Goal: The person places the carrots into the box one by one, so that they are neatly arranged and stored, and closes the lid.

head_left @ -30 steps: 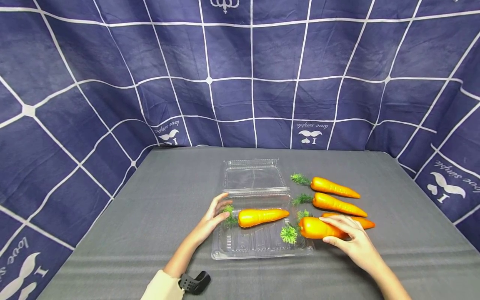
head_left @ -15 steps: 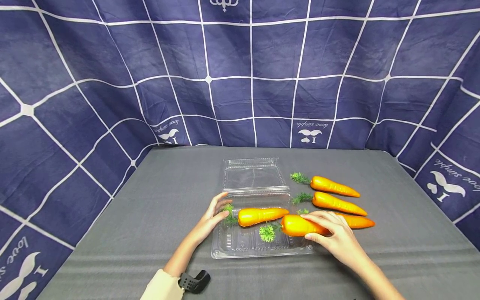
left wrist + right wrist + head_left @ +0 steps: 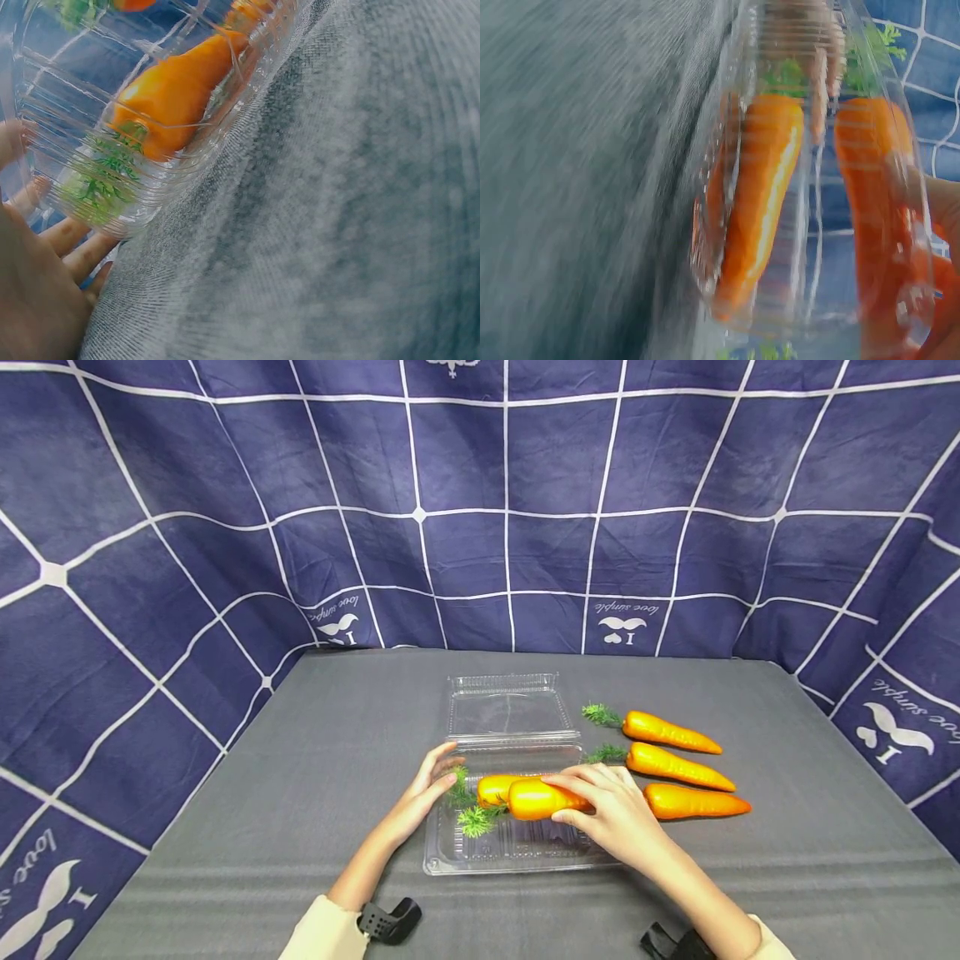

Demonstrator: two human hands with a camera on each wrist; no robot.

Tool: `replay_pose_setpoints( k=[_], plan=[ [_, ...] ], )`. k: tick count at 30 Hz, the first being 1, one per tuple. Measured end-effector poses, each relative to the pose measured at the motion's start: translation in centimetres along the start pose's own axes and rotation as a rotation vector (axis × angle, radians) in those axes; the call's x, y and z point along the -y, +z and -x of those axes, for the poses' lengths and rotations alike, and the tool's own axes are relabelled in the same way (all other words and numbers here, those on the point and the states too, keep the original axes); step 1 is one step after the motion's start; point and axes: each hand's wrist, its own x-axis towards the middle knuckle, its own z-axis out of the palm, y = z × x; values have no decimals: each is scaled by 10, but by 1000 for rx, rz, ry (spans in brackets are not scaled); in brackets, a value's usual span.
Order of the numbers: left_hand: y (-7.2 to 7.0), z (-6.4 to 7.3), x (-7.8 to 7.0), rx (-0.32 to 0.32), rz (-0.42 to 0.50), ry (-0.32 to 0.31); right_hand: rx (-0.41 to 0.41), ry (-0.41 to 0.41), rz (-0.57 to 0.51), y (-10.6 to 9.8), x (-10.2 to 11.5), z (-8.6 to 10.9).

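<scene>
My right hand (image 3: 615,814) grips an orange carrot (image 3: 536,799) with a green leafy top. It is held over the clear plastic container (image 3: 517,865), leaves pointing left. A second carrot (image 3: 492,788) lies inside the container, partly covered by the held one in the head view; the left wrist view shows its thick end and its leaves (image 3: 97,180) by the near wall. My left hand (image 3: 420,793) rests at the container's left side with loosely extended fingers (image 3: 90,251) against the wall. The right wrist view shows the held carrot (image 3: 870,172) through the clear wall.
The container's hinged lid (image 3: 506,714) lies folded back behind it. Right of the container lie three more carrots: a far one (image 3: 671,732), a middle one (image 3: 678,767) and a near one (image 3: 697,802). A blue gridded curtain (image 3: 555,552) surrounds the grey tabletop (image 3: 352,718).
My right hand has carried its carrot leftward from the container's right edge to above its middle, beside the carrot inside. My left hand has stayed at the container's left side.
</scene>
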Motion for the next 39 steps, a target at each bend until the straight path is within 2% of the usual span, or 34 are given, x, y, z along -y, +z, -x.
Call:
replay_pose_setpoints(
  k=[4, 10, 20, 27, 33, 39],
  plan=[
    [0, 0, 0, 8, 6, 3, 61, 3, 47, 5, 7, -6],
    [-1, 0, 2, 8, 20, 12, 163, 28, 26, 13, 17, -15],
    [-1, -3, 1, 5, 27, 28, 238, 56, 36, 22, 24, -30],
    [-3, -6, 0, 12, 20, 20, 278, 57, 26, 25, 21, -29],
    [-5, -2, -1, 19, 17, 6, 358, 80, -19, 30, 22, -27],
    [-3, -1, 0, 3, 22, 0, 399, 77, -46, 34, 21, -24]
  ],
)
